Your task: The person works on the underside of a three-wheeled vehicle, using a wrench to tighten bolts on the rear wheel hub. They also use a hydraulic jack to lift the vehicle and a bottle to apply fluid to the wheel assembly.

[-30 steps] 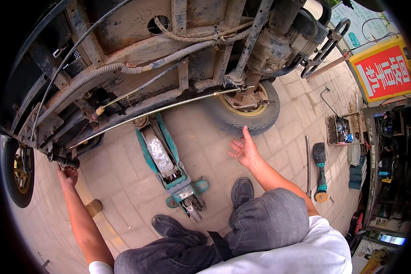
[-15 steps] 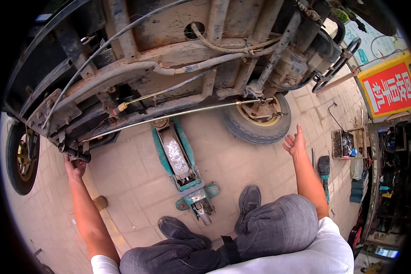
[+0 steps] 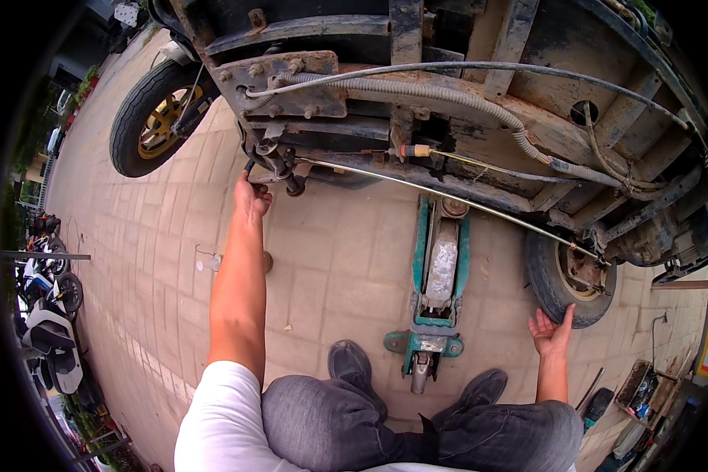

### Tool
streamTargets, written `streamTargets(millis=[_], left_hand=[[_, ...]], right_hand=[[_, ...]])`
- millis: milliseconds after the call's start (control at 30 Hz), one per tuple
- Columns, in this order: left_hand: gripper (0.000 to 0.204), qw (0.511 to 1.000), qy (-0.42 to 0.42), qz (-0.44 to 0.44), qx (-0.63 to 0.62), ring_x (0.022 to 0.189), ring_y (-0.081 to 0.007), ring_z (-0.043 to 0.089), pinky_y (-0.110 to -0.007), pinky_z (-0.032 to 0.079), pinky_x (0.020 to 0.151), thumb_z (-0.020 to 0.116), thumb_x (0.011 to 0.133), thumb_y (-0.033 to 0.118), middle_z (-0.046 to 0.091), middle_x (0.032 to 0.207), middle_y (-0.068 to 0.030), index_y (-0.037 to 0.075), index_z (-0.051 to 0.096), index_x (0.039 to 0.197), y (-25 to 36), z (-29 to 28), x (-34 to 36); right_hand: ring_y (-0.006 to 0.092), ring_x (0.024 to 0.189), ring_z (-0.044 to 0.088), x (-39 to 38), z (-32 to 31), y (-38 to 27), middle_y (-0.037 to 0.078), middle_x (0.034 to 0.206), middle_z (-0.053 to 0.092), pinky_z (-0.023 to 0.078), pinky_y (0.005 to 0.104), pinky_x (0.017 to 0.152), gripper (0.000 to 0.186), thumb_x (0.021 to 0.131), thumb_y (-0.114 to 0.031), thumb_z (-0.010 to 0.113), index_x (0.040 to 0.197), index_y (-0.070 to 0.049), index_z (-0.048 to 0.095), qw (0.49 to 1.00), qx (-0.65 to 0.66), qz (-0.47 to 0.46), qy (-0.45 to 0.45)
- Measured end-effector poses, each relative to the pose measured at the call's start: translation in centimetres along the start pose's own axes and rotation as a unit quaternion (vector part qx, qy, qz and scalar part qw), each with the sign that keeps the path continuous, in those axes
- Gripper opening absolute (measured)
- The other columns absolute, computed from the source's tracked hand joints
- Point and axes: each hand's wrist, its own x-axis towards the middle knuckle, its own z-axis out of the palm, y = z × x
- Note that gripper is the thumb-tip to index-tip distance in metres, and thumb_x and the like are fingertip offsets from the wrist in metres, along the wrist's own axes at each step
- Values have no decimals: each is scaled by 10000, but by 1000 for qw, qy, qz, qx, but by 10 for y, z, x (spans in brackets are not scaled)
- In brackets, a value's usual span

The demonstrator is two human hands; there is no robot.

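It was judged best that the shins be kept clear of the teal jack point(image 3: 442, 267), that the tyre point(image 3: 544, 289) be handled at its outer tread, and that pinch points along the long rod point(image 3: 370, 174) be avoided. The right hand point(image 3: 551, 336) was held palm up, fingers loosely spread and grasping nothing, at the tyre's near edge; contact could not be told. The left arm point(image 3: 237, 291) was stretched nearly straight, its hand point(image 3: 252, 198) partly curled beside the dark lever point(image 3: 294, 186) under the chassis point(image 3: 558, 47); whether anything was gripped could not be told.
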Motion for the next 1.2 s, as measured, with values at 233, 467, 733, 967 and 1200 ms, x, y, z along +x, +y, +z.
streamTargets(millis=[233,467,733,967,1200], left_hand=[[373,999,-40,-27,17,497,-112,354,-260,244,451,422,929,444,400,566,22,147,477,711,11,-29,33],[377,998,-52,-28,38,469,-85,347,-232,253,425,440,896,507,392,532,63,201,527,693,14,-26,45],[269,991,-110,-74,30,453,-56,340,-205,228,392,460,892,450,465,567,106,244,616,814,1,24,5],[262,993,-107,-44,17,463,-54,354,-198,229,408,449,898,437,462,576,107,243,574,775,3,9,18],[317,997,-67,-30,-23,468,-69,348,-206,224,401,468,908,474,410,563,78,209,517,741,-7,-11,23]], right_hand=[[406,1084,538,6,8,-3,259,1249,484,429,487,908,777,774,-484,720,1304,-24,387,999,23,-21,-20],[417,1049,552,18,-12,-13,258,1202,522,418,524,920,711,787,-458,715,1276,-18,445,999,20,-26,-6],[263,1040,560,46,-129,-140,160,1245,526,444,464,853,630,865,-419,619,1319,-25,432,956,10,-176,234],[224,1064,531,-122,21,-226,145,1150,564,419,342,922,476,853,-260,678,1186,41,520,656,-156,-725,143],[289,1099,477,-296,157,-324,105,1186,556,361,389,955,532,758,-324,752,1169,-40,566,72,-272,-940,191]])
